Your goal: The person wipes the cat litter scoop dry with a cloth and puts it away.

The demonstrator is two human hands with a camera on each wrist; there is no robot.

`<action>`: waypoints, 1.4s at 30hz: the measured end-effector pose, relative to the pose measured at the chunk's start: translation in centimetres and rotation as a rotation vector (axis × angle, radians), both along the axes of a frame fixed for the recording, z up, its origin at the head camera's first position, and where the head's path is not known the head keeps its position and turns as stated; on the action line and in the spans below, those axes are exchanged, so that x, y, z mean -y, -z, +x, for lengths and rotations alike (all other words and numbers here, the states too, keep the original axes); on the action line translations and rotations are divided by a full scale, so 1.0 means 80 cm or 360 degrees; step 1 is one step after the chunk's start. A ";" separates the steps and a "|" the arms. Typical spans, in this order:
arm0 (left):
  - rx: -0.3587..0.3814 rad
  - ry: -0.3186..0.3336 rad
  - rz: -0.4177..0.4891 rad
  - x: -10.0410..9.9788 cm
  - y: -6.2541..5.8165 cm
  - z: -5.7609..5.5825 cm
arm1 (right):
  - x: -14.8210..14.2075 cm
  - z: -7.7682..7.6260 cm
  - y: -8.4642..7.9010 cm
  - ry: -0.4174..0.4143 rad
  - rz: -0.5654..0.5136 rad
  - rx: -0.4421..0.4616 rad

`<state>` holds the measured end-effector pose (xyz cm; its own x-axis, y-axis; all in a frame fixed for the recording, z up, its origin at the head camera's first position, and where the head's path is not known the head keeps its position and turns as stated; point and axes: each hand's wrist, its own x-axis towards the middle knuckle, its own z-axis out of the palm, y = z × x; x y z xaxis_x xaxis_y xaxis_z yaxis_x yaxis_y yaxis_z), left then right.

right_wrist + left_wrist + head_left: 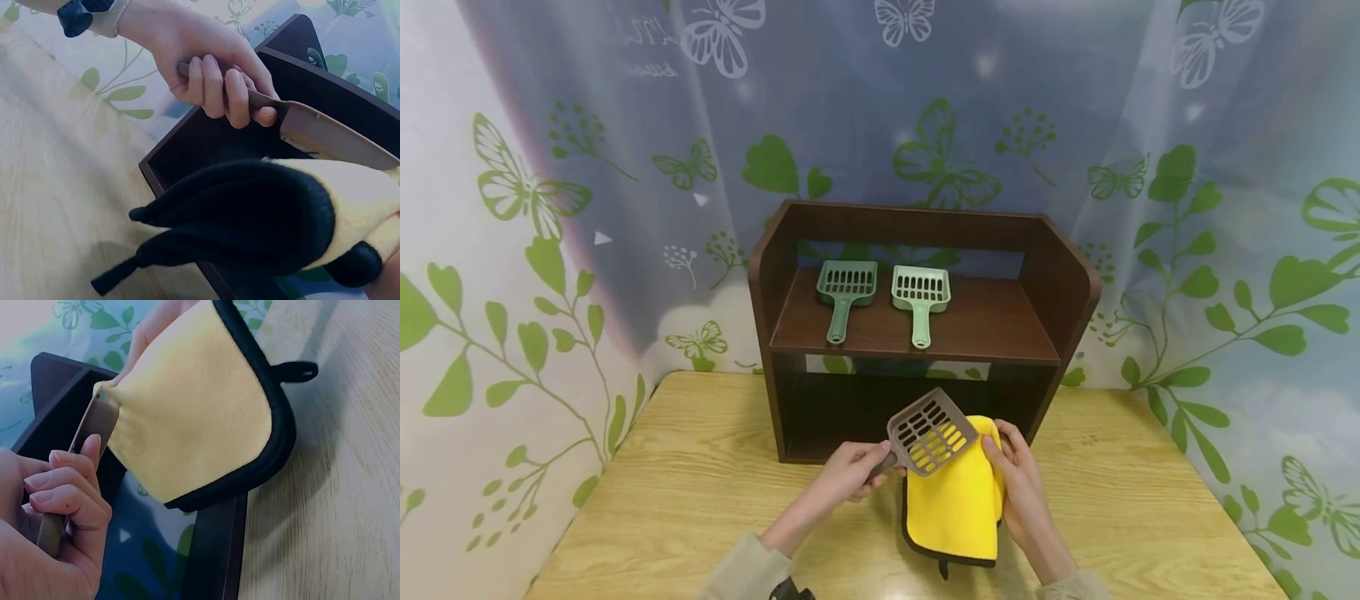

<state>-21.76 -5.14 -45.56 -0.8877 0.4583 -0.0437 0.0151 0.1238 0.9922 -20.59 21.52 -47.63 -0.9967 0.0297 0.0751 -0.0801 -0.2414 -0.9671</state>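
Observation:
My left hand grips the handle of a brown slotted litter scoop, its fingers wrapped round it in the left wrist view. The scoop is raised off the table, tilted, its head towards the right. With my right hand I hold a yellow cloth with a black border and a small black loop. The cloth lies against the scoop's far right edge and hangs down behind and below its head; yellow shows through the slots. Cloth folds hide part of the right fingers. In the right wrist view the cloth hangs folded below the scoop.
A dark brown two-tier shelf stands at the back of the wooden table. On its upper board lie a dark green scoop and a light green scoop. Behind is a curtain printed with leaves and butterflies.

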 end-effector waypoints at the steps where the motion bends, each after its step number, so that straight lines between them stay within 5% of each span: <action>1: -0.0001 0.0014 -0.0011 0.000 -0.001 0.001 | 0.000 -0.003 -0.001 -0.0005 0.0008 -0.0010; 9: -0.0036 0.0165 -0.0182 0.006 -0.008 0.004 | -0.004 -0.021 -0.018 -0.0082 0.0163 -0.0105; 16: -0.0156 0.0313 -0.0378 0.016 -0.008 -0.001 | -0.010 -0.025 -0.038 -0.0178 0.0632 -0.0264; 23: -0.0224 0.0350 -0.0520 0.017 -0.012 -0.004 | 0.003 -0.027 -0.053 -0.0423 0.1115 -0.0650; 31: -0.0244 0.0372 -0.0564 0.013 -0.013 -0.003 | 0.035 -0.023 -0.062 -0.0433 0.1551 -0.1077; 35: -0.0302 0.0361 -0.0613 0.009 -0.014 -0.002 | 0.052 -0.018 -0.062 -0.0493 0.1630 -0.1223; 42: -0.0399 0.0328 -0.0612 0.014 -0.010 -0.004 | 0.042 -0.018 -0.065 -0.0349 0.1544 -0.1254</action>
<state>-22.06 -6.23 -44.77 -0.7853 0.6178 -0.0411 0.3097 0.4494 0.8379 -22.02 18.15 -42.46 -0.6494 -0.5291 0.5461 -0.7604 0.4558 -0.4626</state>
